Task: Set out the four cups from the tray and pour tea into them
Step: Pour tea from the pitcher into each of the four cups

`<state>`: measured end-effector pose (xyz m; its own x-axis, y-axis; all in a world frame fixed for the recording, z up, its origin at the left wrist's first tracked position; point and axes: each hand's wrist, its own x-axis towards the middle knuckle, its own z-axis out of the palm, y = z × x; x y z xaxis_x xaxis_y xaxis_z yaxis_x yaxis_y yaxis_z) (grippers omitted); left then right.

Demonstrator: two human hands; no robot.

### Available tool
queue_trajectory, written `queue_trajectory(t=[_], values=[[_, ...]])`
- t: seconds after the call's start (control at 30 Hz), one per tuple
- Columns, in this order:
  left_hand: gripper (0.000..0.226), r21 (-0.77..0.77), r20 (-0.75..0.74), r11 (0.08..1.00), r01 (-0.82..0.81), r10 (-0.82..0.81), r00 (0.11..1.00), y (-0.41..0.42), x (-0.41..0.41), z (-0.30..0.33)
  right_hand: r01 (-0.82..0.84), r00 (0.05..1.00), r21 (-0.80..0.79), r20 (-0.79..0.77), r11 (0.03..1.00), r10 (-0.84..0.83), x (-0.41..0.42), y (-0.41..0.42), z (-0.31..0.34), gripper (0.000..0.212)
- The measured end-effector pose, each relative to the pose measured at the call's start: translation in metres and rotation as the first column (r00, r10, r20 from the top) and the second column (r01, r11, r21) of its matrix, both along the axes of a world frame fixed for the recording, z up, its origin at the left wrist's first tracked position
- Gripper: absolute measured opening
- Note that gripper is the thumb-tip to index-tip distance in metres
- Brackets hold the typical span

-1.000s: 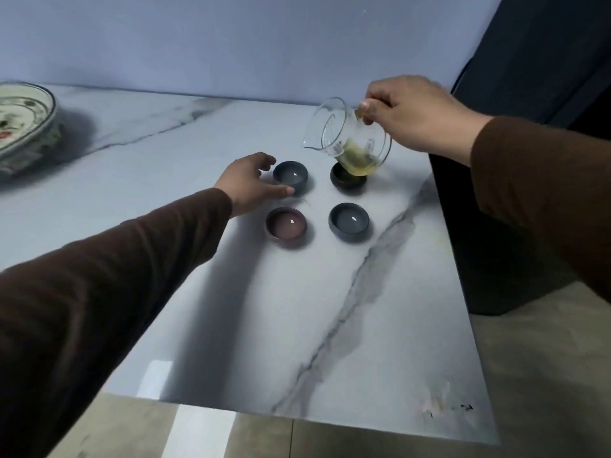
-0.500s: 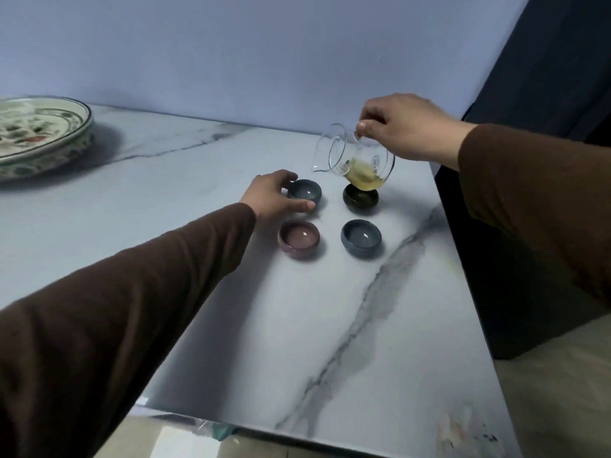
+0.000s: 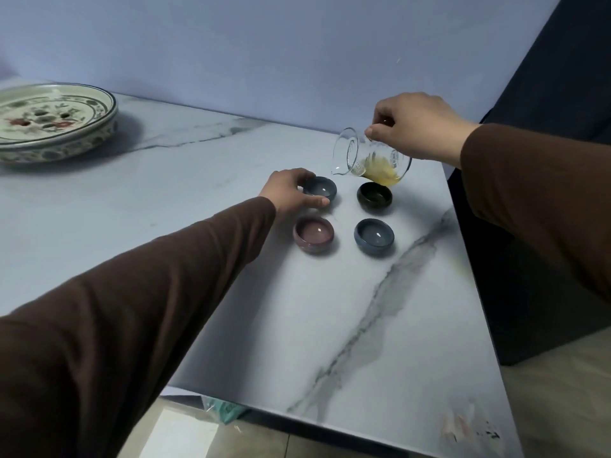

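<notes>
Head view: four cups stand in a square on the marble table (image 3: pixel 198 206), all off the tray (image 3: pixel 49 123), which sits empty of cups at the far left.
Pitcher: the glass pitcher (image 3: pixel 370 158) now tips further than a second ago, its spout lowered to the left and pointing at the grey-blue far cup (image 3: pixel 320 188); the yellow tea pools toward the spout side.
Right hand: the right hand (image 3: pixel 416 125) pinches the pitcher by its upper rim and handle side, fingers closed on the glass, wrist rolled more than half a second ago.
Left hand: the left hand (image 3: pixel 291 193) curls around the left side of the far grey-blue cup, thumb and fingers touching its wall, as it did a second ago.
Other cups: the dark cup (image 3: pixel 374 196) lies just under the pitcher's body; the pink cup (image 3: pixel 313 234) and the near blue cup (image 3: pixel 374 237) stand apart in front. Whether any holds tea I cannot tell.
Stream: no tea is visibly leaving the spout.
Meaning: setting out looks done; the growing tilt suggests pouring into the steadied cup is about to begin.
Risk: the spout sits beside the cup, not clearly over it, so the first drops may land on the table.
</notes>
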<state>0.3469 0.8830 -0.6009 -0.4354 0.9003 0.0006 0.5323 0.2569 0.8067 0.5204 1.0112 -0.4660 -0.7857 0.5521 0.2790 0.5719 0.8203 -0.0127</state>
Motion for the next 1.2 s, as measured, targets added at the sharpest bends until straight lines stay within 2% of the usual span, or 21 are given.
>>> queue_trajectory(t=[0.63, 1.2], values=[[0.070, -0.021, -0.037, 1.000, -0.007, 0.007, 0.999, 0.002, -0.002, -0.001, -0.037, 0.999, -0.045, 0.016, 0.998, 0.037, -0.018, -0.002, 0.004, 0.029], [0.070, -0.025, -0.046, 1.000, -0.011, 0.010, 0.999, 0.004, -0.003, -0.001, -0.079, 0.992, 0.040, 0.104, 0.996, 0.074, -0.031, -0.014, 0.018, 0.028]])
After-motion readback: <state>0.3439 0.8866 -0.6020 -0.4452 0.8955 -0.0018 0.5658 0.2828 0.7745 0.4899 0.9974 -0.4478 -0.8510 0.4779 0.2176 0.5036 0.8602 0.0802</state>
